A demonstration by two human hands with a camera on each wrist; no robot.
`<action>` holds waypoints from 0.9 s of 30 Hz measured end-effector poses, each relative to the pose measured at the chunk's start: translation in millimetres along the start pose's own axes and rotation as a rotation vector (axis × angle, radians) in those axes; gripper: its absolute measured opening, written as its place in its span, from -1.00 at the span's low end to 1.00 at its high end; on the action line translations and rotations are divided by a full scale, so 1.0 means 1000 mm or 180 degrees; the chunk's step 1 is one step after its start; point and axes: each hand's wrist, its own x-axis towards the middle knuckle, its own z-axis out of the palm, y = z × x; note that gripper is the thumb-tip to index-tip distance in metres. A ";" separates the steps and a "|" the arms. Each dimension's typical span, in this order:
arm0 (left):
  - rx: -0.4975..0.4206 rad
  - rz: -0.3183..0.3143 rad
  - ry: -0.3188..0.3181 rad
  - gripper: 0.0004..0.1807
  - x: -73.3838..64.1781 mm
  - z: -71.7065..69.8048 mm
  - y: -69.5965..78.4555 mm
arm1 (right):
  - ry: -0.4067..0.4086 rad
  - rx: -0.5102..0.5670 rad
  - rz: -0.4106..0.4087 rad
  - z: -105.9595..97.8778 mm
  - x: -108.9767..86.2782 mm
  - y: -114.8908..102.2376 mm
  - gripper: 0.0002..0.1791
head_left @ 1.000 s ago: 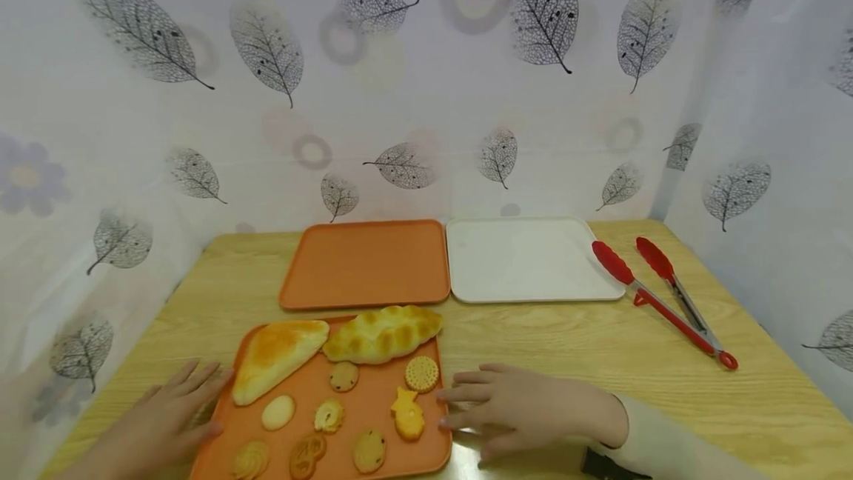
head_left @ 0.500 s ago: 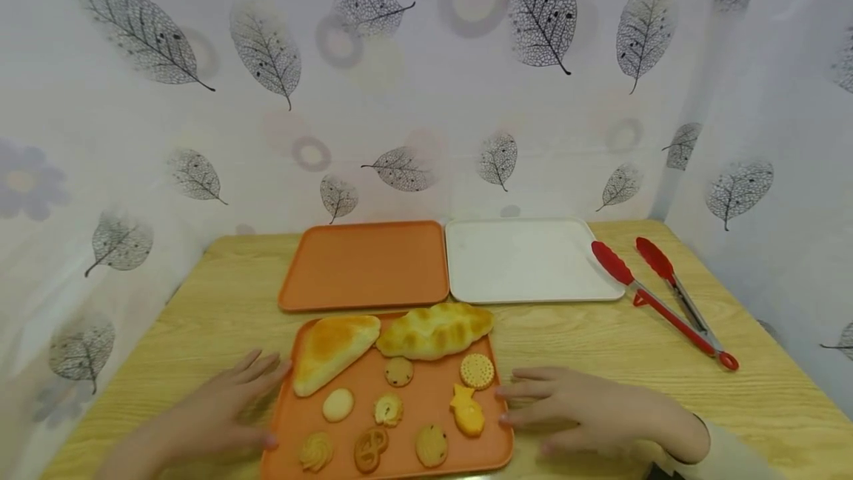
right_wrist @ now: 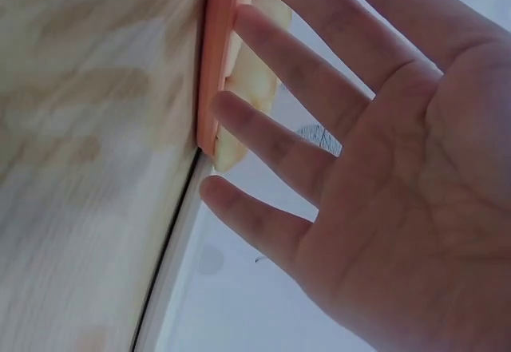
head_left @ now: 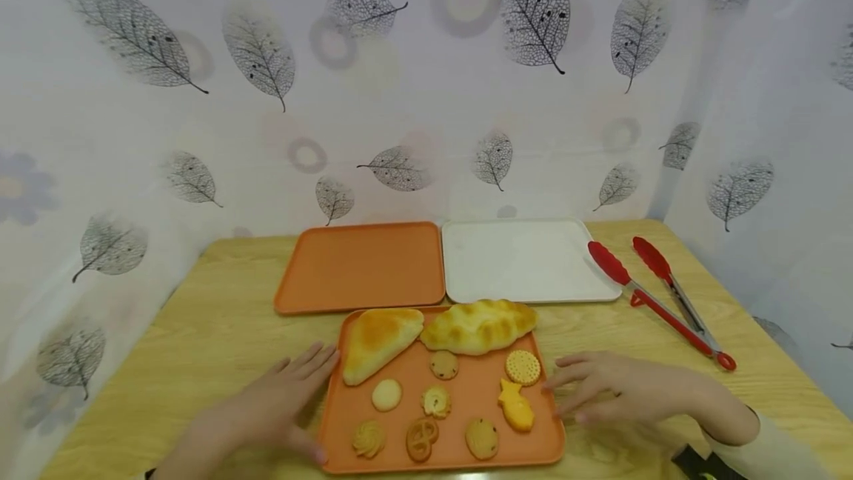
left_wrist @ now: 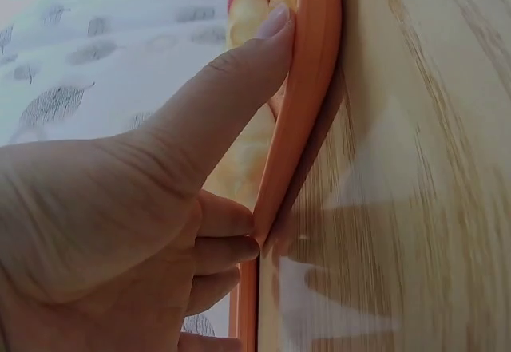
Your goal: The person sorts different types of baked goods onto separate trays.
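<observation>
An orange tray (head_left: 472,398) lies at the front of the table, bearing a triangular bread (head_left: 376,343), a long ridged bread (head_left: 480,326) and several cookies, among them a pretzel cookie (head_left: 422,439), a round cracker (head_left: 523,367) and a yellow pineapple-shaped cookie (head_left: 516,406). My left hand (head_left: 273,410) is at the tray's left side; in the left wrist view its thumb and fingertips touch the orange rim (left_wrist: 311,73). On the other side, my right hand (head_left: 620,387) has its fingers spread and extended, the tips right at the right rim (right_wrist: 219,57).
Behind this tray, a second orange tray (head_left: 360,265) and a white tray (head_left: 516,258) stand side by side. Red-headed tongs (head_left: 666,310) lie spread at the right, one tip over the white tray's corner. A leaf-printed curtain (head_left: 413,80) hangs around the table.
The loaded orange tray has slid to the right and slightly away from me, both hands moving along with it. The back trays and tongs stay put.
</observation>
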 end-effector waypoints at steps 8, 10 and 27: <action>0.0113 0.0063 0.0006 0.44 0.014 0.000 0.014 | -0.0135 0.0236 0.0162 -0.011 -0.009 0.009 -0.68; 0.0125 0.0037 -0.0005 0.43 0.015 0.000 0.016 | -0.0147 0.0227 0.0174 -0.012 -0.010 0.009 -0.67; 0.0094 -0.0060 0.0000 0.45 0.014 0.004 0.021 | 0.1146 -0.0376 0.1304 -0.052 -0.044 0.013 -0.50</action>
